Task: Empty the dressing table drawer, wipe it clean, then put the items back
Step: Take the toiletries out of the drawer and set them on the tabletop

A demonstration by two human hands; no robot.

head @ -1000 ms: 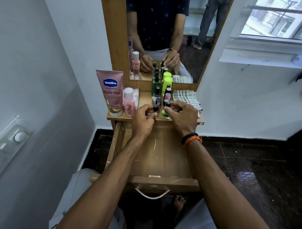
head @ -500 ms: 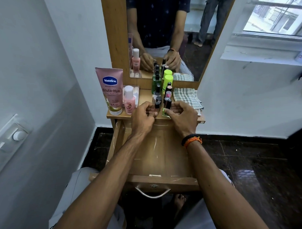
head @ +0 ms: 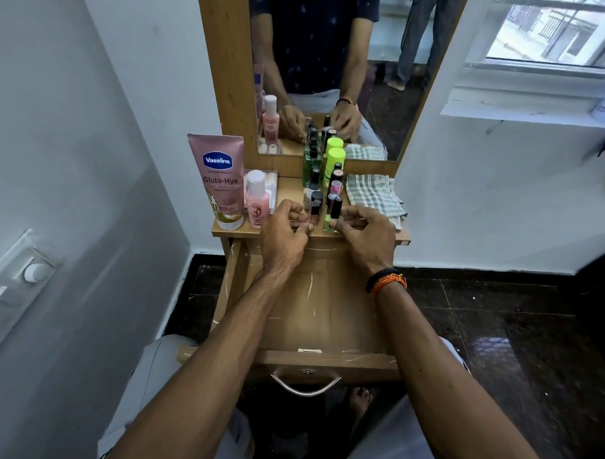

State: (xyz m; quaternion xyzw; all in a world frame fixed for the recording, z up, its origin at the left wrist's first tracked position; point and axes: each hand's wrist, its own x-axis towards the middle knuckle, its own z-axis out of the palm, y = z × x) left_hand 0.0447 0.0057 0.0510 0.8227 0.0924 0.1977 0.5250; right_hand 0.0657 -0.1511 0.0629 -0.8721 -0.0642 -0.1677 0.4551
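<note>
Wooden drawer (head: 317, 307) stands pulled out, with nothing inside, under both forearms. The left hand (head: 282, 235) has curled fingers and pinches a small pink bottle (head: 313, 213) at the shelf (head: 294, 190) edge. The right hand (head: 368, 235) pinches a green bottle (head: 329, 223) with black cap. On the shelf I count one Vaseline tube (head: 220, 180), one cloth (head: 373, 194), two tall green bottles (head: 334, 161) and two rows of small bottles.

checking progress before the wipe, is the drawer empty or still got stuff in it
Empty, as far as shows: the pulled-out drawer has only bare scratched wood; the arms hide parts of it.
</note>
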